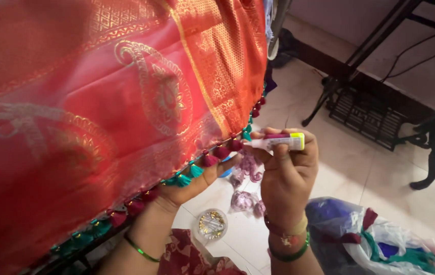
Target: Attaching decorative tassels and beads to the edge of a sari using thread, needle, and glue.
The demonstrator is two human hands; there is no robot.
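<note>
A red and pink silk cloth with gold woven patterns hangs across the left of the head view. Its lower edge carries a row of maroon and teal tassels. My left hand reaches up under that edge, fingers touching the tassels from below. My right hand grips a small white glue tube with a yellow and purple end, its nozzle pointed left at a maroon tassel.
On the tiled floor lie a small round tin of pins, pink thread bundles and a plastic bag with coloured cloth. A black sewing-machine stand sits at the upper right.
</note>
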